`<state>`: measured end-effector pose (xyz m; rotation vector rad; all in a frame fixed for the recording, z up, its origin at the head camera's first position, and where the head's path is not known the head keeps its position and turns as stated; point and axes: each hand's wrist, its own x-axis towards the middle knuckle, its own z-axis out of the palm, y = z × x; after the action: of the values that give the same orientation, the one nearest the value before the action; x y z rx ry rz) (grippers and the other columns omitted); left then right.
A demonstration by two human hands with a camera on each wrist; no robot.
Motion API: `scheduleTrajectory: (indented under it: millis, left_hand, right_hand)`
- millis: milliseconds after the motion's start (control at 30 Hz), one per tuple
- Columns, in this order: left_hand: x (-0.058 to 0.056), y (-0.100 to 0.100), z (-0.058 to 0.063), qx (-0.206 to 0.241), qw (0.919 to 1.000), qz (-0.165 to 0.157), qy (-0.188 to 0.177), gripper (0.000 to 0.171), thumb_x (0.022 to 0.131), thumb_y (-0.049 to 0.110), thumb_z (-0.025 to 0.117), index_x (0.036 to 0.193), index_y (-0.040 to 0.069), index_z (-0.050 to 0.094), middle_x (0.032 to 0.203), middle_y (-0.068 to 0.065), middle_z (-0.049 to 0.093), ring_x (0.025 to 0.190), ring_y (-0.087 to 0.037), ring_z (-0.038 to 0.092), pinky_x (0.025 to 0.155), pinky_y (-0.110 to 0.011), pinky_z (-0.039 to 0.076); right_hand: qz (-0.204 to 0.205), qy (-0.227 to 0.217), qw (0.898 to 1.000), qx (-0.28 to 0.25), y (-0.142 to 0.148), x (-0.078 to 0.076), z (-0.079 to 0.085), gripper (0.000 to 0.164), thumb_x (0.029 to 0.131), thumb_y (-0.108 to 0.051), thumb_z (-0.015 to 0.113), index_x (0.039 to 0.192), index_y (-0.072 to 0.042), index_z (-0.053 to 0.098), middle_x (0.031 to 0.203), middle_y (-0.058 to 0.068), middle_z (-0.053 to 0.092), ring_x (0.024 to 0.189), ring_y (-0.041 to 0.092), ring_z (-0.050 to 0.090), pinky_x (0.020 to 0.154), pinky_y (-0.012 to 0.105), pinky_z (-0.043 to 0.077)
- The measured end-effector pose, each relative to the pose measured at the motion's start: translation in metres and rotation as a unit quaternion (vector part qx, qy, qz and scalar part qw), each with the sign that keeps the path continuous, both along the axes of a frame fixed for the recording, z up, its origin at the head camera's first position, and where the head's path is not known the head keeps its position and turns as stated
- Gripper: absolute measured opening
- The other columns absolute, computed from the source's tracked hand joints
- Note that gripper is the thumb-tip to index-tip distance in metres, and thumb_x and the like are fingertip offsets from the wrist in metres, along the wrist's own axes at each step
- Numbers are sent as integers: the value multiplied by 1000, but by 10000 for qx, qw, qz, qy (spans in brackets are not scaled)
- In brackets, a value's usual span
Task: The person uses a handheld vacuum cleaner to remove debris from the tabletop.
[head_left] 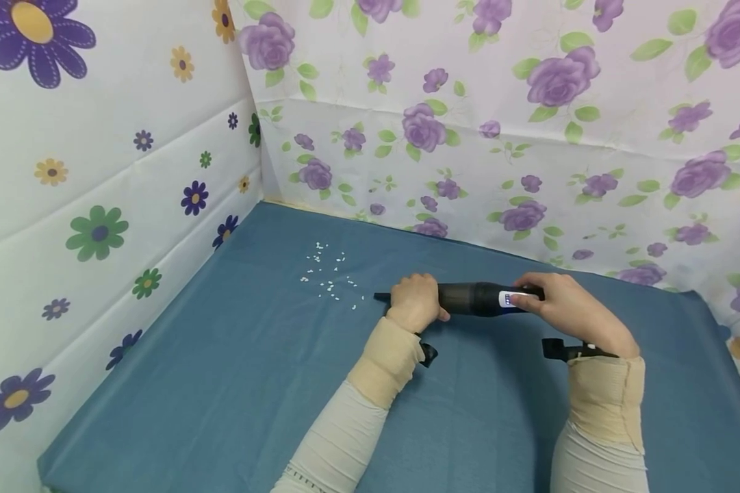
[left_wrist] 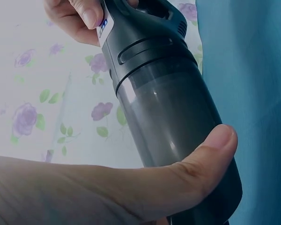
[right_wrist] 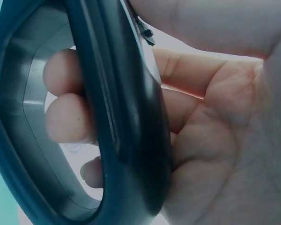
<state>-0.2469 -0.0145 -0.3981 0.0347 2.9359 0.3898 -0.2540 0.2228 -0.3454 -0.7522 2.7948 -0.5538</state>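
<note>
A black handheld vacuum cleaner [head_left: 458,298] is held level above the table, its narrow nozzle [head_left: 382,296] pointing left. My left hand [head_left: 415,301] grips its front end, the thumb lying along the smoky dust cup [left_wrist: 164,117] in the left wrist view. Around the loop handle [right_wrist: 126,112] curl the fingers of my right hand [right_wrist: 201,108], as the right wrist view shows. My right thumb rests by a white panel [head_left: 513,299] with small blue lights. Small white bits [head_left: 329,284] lie scattered on the table, left of the nozzle.
A blue cloth covers the table [head_left: 222,383]. Flower-printed sheets [head_left: 370,150] stand along its back and left edges. Each wrist wears a beige wrap [head_left: 385,359] with a black mount.
</note>
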Motion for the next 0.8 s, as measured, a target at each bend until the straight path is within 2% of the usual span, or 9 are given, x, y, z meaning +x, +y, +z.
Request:
scheduleTrajectory:
  millis: [133,467,633,800]
  left_hand:
    - [0,-2,1,80,10000,33,-39,76,73,52,78,127,4,58,119,-15,63,106,-33,59,86,-45,53]
    - [2,-12,3,369,9992,-149,-53,67,72,50,80,119,4,65,116,-17,64,103,-36,59,82,-46,55]
    - [4,-18,-3,460,9982,-177,328,69,72,50,79,117,0,64,110,-18,64,99,-35,59,80,-47,55]
    - [11,-22,-13,319,9937,-312,1027,70,74,55,76,111,-4,63,99,-17,63,88,-32,58,71,-44,57]
  right_hand:
    - [8,33,10000,-13,-2,1,0,33,97,-35,58,113,-7,66,95,8,64,72,18,54,63,36,45]
    - [0,11,10000,-29,-6,0,-1,33,97,-35,59,114,-8,66,96,8,65,73,18,55,64,36,46]
    - [107,90,9998,-117,-10,-1,-1,32,97,-32,59,115,-6,65,98,10,65,74,19,56,64,36,47]
    - [100,85,9999,-75,-13,0,-2,32,97,-29,60,118,-5,63,100,12,66,77,20,59,65,37,49]
